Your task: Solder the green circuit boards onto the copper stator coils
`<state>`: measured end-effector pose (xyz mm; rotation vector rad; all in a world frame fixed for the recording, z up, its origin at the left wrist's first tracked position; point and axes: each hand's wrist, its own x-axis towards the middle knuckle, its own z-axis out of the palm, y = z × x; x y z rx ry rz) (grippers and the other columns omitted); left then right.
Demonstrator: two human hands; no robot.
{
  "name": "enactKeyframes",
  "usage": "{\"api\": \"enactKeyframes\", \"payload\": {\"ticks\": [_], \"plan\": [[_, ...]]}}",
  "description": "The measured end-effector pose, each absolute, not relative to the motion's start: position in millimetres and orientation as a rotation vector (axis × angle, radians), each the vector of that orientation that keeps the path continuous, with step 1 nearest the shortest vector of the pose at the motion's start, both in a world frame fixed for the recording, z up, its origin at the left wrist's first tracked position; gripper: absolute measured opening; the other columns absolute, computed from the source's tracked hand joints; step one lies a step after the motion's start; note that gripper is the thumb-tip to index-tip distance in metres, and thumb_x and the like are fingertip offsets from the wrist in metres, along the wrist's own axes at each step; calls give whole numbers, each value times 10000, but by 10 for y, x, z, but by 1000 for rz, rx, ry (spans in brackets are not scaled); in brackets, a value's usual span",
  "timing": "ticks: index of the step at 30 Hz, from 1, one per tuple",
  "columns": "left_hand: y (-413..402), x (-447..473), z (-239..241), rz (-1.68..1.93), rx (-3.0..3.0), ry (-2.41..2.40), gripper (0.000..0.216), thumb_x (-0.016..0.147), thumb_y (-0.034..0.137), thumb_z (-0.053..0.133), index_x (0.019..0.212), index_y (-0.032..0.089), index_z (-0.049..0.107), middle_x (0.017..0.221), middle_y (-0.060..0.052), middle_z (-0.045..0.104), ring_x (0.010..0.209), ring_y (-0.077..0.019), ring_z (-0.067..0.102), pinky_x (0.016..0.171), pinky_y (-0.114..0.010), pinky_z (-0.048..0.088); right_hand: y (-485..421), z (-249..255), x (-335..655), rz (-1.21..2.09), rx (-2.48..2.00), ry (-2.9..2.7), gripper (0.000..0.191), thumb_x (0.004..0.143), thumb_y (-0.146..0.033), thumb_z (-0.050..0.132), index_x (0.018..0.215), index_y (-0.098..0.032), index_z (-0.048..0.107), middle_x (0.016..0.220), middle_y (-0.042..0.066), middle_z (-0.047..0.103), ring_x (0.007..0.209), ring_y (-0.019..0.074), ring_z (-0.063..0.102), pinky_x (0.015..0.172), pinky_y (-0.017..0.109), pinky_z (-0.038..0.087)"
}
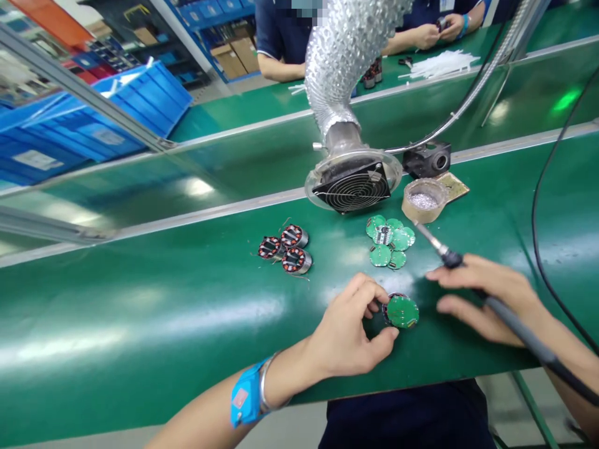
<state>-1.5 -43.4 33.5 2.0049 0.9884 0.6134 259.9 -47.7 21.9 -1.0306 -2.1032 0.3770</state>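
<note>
My left hand [353,327] curls its fingers and thumb around the sides of a motor stator with a round green circuit board [403,312] on top, at the table's near side. A soldering iron [500,312] lies in the grip of my right hand [491,296], its metal tip pointing up and left toward a tape-roll-like ring [423,199] with silvery material inside. Thumb and index finger of that hand are stretched forward along the iron. Behind the held piece is a loose pile of round green circuit boards [390,240]. Three wound stators [292,246] with loose wire ends stand to the left.
A fume extractor [358,187] on a silver duct [346,62] hangs over the green table [140,324]. Beside it stands a dark iron holder [428,161]. A black cable [538,206] curves down at right. Blue bins [126,106] and co-workers [281,43] are across the rails.
</note>
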Motion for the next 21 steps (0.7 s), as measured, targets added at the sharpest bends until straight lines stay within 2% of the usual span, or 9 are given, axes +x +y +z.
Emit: {"api": "enactKeyframes", "payload": {"ticks": [2, 4, 10, 15, 17, 21], "plan": [[-453, -24, 270, 587, 1926, 994, 336, 685, 205, 710, 952, 198, 506, 920, -29, 520, 729, -132, 541, 633, -277, 520, -613, 216, 2486, 566, -849, -2211, 259, 868, -144, 659, 1104, -221, 588, 1151, 88, 686, 1085, 211, 648, 899, 345, 556], [-475, -10, 201, 600, 1863, 1003, 370, 693, 238, 731, 965, 197, 484, 923, -22, 511, 709, -124, 544, 626, -278, 520, -650, 220, 2378, 637, -749, -2243, 288, 888, -72, 597, 1128, -229, 568, 1158, 81, 685, 1122, 198, 632, 924, 348, 544], [-565, 66, 82, 698, 1793, 1045, 303, 740, 220, 674, 955, 197, 463, 927, -18, 488, 690, -114, 530, 599, -270, 500, -572, 318, 2150, 493, -697, -2178, 362, 845, 13, 607, 1132, -208, 589, 1001, 52, 724, 979, 185, 668, 845, 330, 552], [-629, 111, 99, 715, 1698, 1075, 228, 790, 183, 583, 973, 191, 447, 951, -25, 459, 726, -123, 532, 627, -287, 506, -611, 329, 1965, 281, -899, -2095, 334, 853, -11, 621, 1116, -217, 608, 861, 16, 716, 672, 131, 626, 660, 263, 536], [-649, 122, 113, 718, 1667, 1086, 230, 788, 142, 542, 994, 187, 448, 962, -29, 451, 747, -128, 535, 661, -305, 515, -645, 316, 1912, 200, -992, -2076, 329, 854, -17, 627, 1118, -213, 607, 877, 19, 718, 645, 125, 614, 637, 259, 521], [-688, 133, 110, 734, 1631, 1074, 280, 776, 102, 519, 1037, 182, 458, 991, -37, 455, 786, -137, 546, 705, -324, 535, -734, 317, 1911, 150, -1087, -2071, 267, 854, -26, 636, 1064, -190, 622, 919, 45, 726, 694, 140, 656, 702, 269, 533]]}}
